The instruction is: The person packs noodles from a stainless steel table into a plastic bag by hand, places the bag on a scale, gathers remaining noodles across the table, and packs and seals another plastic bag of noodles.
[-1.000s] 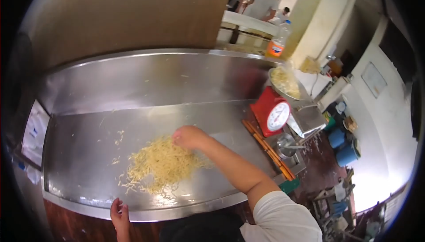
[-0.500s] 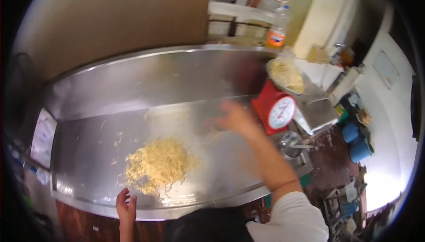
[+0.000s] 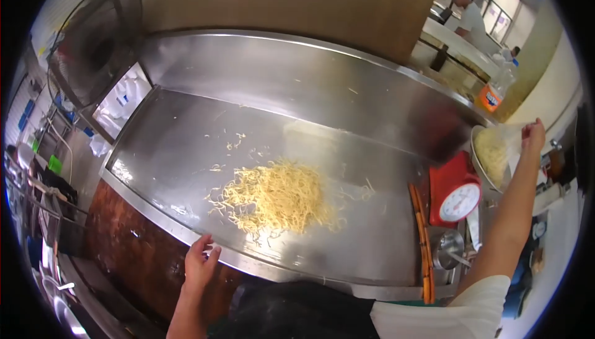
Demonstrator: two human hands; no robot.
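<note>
A loose heap of yellow noodles [image 3: 279, 196] lies on the stainless steel table [image 3: 186, 134], with stray strands around it. My left hand [image 3: 201, 261] is at the table's front edge, fingers apart and holding nothing. Far to the right, my right hand [image 3: 533, 134] pinches the gathered top of a clear plastic bag [image 3: 513, 136]. More noodles [image 3: 493, 156] fill the bag, which rests in the pan [image 3: 476, 153] of a red dial scale [image 3: 443, 184].
Two long brown sticks [image 3: 421, 240] lie left of the scale, near a metal bowl [image 3: 447, 249] with a handle in it. An orange-labelled bottle [image 3: 493, 94] stands on the back ledge. At left is a fan [image 3: 96, 44]. A person [image 3: 471, 20] is visible beyond the opening.
My right hand has moved from above the table to the bag on the scale and closed on its top. My left hand stays near the front edge. The view has turned.
</note>
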